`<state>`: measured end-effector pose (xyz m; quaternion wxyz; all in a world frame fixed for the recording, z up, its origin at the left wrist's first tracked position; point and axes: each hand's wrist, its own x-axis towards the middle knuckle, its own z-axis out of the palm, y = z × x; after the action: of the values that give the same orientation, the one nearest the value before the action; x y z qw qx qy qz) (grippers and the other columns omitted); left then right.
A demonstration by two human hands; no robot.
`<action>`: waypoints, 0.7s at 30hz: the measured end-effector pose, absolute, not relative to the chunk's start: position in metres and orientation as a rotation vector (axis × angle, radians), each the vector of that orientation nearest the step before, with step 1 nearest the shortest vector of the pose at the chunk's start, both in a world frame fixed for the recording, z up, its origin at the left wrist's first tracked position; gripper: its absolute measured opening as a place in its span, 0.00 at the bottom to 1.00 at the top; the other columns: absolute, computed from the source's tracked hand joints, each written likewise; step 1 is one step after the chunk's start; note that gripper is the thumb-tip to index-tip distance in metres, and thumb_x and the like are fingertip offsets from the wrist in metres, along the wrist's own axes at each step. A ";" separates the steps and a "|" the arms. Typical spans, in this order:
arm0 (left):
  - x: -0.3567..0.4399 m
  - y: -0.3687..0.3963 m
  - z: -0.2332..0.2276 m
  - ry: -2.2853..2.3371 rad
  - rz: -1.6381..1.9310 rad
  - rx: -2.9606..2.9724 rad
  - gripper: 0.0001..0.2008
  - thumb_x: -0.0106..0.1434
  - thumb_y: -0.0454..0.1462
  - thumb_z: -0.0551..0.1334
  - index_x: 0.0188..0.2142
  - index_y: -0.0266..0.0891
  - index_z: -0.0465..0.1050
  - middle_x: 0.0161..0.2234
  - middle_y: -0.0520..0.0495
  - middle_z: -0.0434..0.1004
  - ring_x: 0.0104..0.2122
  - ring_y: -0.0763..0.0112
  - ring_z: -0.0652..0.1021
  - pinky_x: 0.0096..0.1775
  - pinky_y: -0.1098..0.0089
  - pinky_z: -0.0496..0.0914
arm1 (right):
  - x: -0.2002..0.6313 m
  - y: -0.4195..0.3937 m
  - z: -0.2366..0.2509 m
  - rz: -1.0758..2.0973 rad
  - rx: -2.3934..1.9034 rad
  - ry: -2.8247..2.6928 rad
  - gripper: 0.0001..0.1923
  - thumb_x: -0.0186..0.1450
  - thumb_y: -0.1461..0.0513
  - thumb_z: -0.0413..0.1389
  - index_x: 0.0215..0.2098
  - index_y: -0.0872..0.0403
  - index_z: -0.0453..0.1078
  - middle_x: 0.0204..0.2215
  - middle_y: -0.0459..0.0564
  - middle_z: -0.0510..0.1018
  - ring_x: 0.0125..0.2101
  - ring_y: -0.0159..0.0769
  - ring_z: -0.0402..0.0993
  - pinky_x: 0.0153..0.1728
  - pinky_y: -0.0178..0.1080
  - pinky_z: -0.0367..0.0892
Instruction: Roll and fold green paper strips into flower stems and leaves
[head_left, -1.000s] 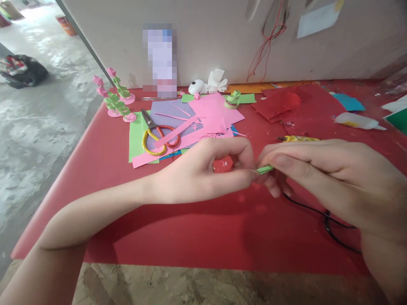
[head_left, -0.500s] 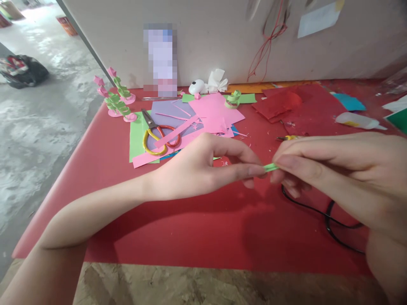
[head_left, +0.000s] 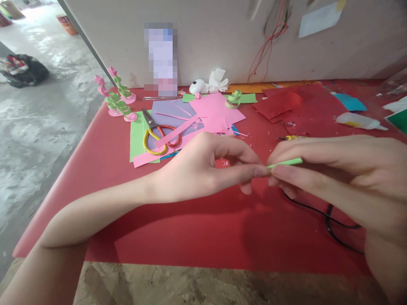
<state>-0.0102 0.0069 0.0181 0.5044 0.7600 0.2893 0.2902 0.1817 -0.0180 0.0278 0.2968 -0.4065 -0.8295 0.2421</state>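
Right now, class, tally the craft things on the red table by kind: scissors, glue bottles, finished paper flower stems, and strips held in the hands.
Scissors: 1
Glue bottle: 1
Paper flower stems: 3
Green strip held: 1
Total: 6

Two bare forearms are shown in the lower half of the frame, with no sleeves, watch, bracelet or ring to be seen on either. The left hand, at centre frame, is joined to a slender forearm that runs in from the lower left corner, bare up to the frame edge. The right hand, at centre right, is seen larger and closer to the camera, its wrist cut off by the lower right corner. Short, unpainted nails are shown on the fingers of both hands. No gloves are worn.
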 end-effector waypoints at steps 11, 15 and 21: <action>-0.011 0.005 0.017 0.676 0.658 1.858 0.07 0.61 0.32 0.59 0.26 0.34 0.71 0.18 0.57 0.70 0.21 0.85 0.68 0.27 0.80 0.65 | 0.182 -0.015 0.024 0.670 -1.099 -2.197 0.13 0.64 0.58 0.51 0.22 0.50 0.67 0.19 0.40 0.71 0.18 0.24 0.63 0.14 0.30 0.57; -0.009 0.006 0.015 0.687 0.610 1.800 0.09 0.60 0.35 0.62 0.24 0.35 0.70 0.18 0.57 0.71 0.19 0.86 0.66 0.22 0.79 0.60 | 0.182 -0.016 0.025 0.630 -1.071 -2.248 0.12 0.64 0.58 0.50 0.24 0.49 0.67 0.21 0.39 0.73 0.19 0.23 0.64 0.15 0.29 0.58; -0.008 0.005 0.014 0.768 0.559 1.752 0.18 0.60 0.43 0.62 0.19 0.36 0.62 0.11 0.60 0.59 0.13 0.87 0.58 0.17 0.76 0.53 | 0.185 -0.019 0.025 0.512 -1.039 -2.244 0.12 0.66 0.58 0.48 0.25 0.49 0.64 0.20 0.41 0.69 0.19 0.24 0.60 0.16 0.31 0.58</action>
<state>-0.0083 0.0046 0.0137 0.5432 0.7380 0.3236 0.2357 0.1852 -0.0189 0.0250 0.3035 -0.3920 -0.8467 0.1934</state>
